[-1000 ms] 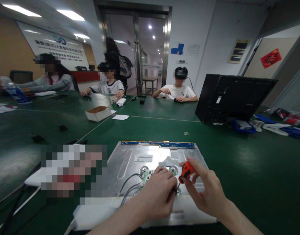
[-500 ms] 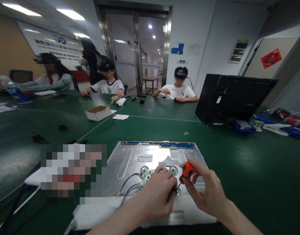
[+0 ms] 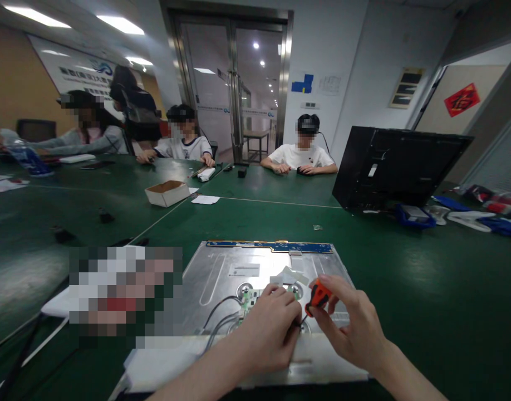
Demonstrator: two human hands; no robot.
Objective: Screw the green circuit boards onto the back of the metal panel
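A flat metal display panel [image 3: 214, 267] lies in front of me, with a blue circuit strip along its far edge. Over the green circuit board [image 3: 247, 302] at its middle, my left hand [image 3: 274, 317] is closed, its fingertips beside a screwdriver's shaft. What those fingers pinch, if anything, is hidden. My right hand [image 3: 351, 323] grips the orange and black handle of the screwdriver [image 3: 319, 295] between thumb and fingers. The screwdriver slants down to the left, its tip hidden at my left hand. Cables [image 3: 217, 326] run from the board's left side.
Beyond the panel stand an open white box [image 3: 167, 194] and, at the right, a large black monitor [image 3: 397, 167]. Blue trays and cloths lie beside the monitor. Left of the panel is a blurred-out patch with cables. Several people sit or stand across the green table [image 3: 255, 220].
The screwdriver's handle has turned a little in my right hand, showing more black. My left hand stays put. In the background, a standing person has shifted left and a seated person's hand has lowered.
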